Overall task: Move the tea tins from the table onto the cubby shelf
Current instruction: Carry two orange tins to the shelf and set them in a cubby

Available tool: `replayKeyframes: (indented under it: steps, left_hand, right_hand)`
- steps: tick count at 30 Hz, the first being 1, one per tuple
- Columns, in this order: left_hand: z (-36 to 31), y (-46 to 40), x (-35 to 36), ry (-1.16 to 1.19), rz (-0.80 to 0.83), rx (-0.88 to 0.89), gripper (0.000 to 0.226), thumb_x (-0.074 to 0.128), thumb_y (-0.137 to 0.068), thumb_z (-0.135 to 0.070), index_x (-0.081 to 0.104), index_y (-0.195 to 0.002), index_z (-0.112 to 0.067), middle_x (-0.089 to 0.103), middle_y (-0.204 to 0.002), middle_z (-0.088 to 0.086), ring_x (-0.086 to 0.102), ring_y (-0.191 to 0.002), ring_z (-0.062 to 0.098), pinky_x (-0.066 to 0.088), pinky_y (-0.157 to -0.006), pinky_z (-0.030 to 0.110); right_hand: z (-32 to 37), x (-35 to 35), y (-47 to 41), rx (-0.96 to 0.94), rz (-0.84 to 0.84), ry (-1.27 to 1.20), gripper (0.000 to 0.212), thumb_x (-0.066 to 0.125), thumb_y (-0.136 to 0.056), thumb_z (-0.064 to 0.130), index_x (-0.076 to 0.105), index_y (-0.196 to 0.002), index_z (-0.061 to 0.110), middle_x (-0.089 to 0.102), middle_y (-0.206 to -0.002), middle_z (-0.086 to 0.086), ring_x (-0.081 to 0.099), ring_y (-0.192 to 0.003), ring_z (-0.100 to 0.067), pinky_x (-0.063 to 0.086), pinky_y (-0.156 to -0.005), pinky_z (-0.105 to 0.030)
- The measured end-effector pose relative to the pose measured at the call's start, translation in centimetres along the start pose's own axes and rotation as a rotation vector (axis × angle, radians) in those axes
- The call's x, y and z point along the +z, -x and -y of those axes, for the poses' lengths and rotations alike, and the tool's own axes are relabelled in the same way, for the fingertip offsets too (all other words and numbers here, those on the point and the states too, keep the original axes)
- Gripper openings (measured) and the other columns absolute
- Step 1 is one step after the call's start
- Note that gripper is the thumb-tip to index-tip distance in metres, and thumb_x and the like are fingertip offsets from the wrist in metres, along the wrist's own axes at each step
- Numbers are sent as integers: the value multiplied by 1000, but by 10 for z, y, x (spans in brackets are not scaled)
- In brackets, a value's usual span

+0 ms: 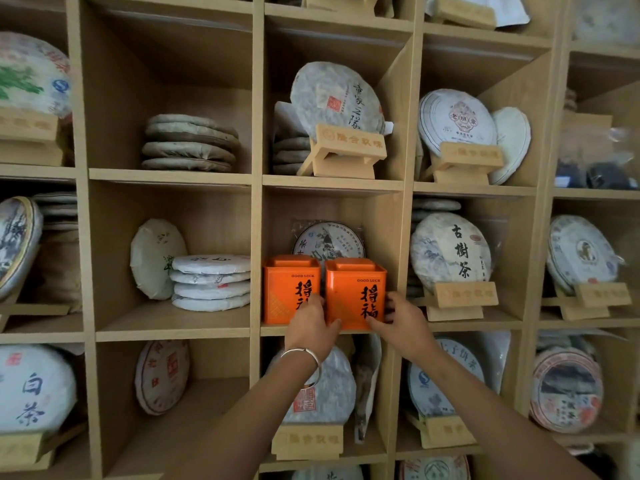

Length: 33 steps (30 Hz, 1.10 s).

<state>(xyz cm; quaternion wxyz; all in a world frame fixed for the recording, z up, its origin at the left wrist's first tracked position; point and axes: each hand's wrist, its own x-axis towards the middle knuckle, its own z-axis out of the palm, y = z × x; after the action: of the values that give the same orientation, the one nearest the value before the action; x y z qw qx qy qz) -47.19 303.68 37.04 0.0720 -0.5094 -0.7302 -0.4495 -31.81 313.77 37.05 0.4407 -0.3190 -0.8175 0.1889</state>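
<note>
Two orange square tea tins stand side by side in a middle cubby of the wooden shelf. The left tin sits against the cubby's left wall. The right tin stands at the front edge. My left hand grips the right tin's lower left side, fingers between the two tins. My right hand grips its lower right corner, thumb on the front face. A silver bangle circles my left wrist.
A wrapped round tea cake leans at the back of the same cubby, behind the tins. Neighbouring cubbies hold stacked tea cakes and cakes on wooden stands. The table is out of view.
</note>
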Motion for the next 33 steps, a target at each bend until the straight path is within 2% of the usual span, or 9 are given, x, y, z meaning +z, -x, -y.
replayKeyframes:
  steps: [4,7,10,14,19,22,28,30,33]
  left_hand:
    - [1,0,0,-41,-13,-36,30,66,-85,-29,57,-110,-15,68,-103,2,66,-93,19,56,-79,34]
    - [2,2,0,-100,-20,-34,24,64,-87,-28,59,-106,-14,69,-101,3,66,-91,21,55,-75,34]
    - [2,3,1,-129,-29,-36,22,62,-88,-28,59,-105,-14,69,-101,3,65,-92,21,53,-73,33]
    - [0,6,3,-169,-36,-29,24,60,-90,-29,56,-108,-13,68,-104,4,66,-94,23,55,-75,37]
    - [-5,8,6,-193,-94,-14,41,58,-91,-26,34,-122,-12,67,-91,6,67,-80,24,55,-65,37]
    - [-5,7,4,-181,-90,-4,37,58,-91,-25,35,-117,-12,67,-87,6,67,-77,24,55,-64,38]
    - [-3,4,2,-191,-75,15,37,60,-89,-26,39,-118,-14,68,-91,6,67,-82,25,54,-66,38]
    - [-1,4,2,-188,-74,21,37,59,-89,-26,39,-118,-14,68,-91,5,67,-83,25,54,-67,39]
    - [3,5,-3,-174,-83,56,34,59,-89,-30,39,-113,-17,68,-86,1,67,-76,22,55,-62,38]
  right_hand:
    - [-1,3,-3,6,27,14,41,72,-83,24,54,-119,13,63,-103,4,60,-83,-7,45,-65,-18]
    - [-2,4,-4,-2,31,82,41,70,-85,31,53,-121,17,58,-92,13,57,-74,0,43,-59,-16]
    - [-2,6,-6,-3,34,115,42,68,-86,34,52,-122,17,56,-87,12,58,-74,-3,44,-59,-19]
    - [-1,8,-10,-5,62,188,41,69,-85,31,52,-119,16,63,-96,3,62,-83,-13,49,-69,-28]
    - [-2,12,-9,-6,58,191,41,69,-85,26,50,-120,15,64,-102,2,62,-90,-15,52,-76,-32]
    - [-3,14,-8,-6,35,188,39,69,-85,25,53,-119,15,65,-102,0,63,-90,-17,54,-80,-36]
    - [-4,13,-8,-9,39,179,32,69,-85,24,56,-112,16,68,-97,-1,64,-84,-15,55,-77,-36]
    - [-5,14,-8,-4,39,158,30,69,-85,24,57,-111,17,68,-97,0,63,-82,-11,55,-75,-33]
    - [-6,15,-6,-4,28,104,39,72,-83,23,56,-118,14,64,-98,8,55,-78,1,46,-66,-15]
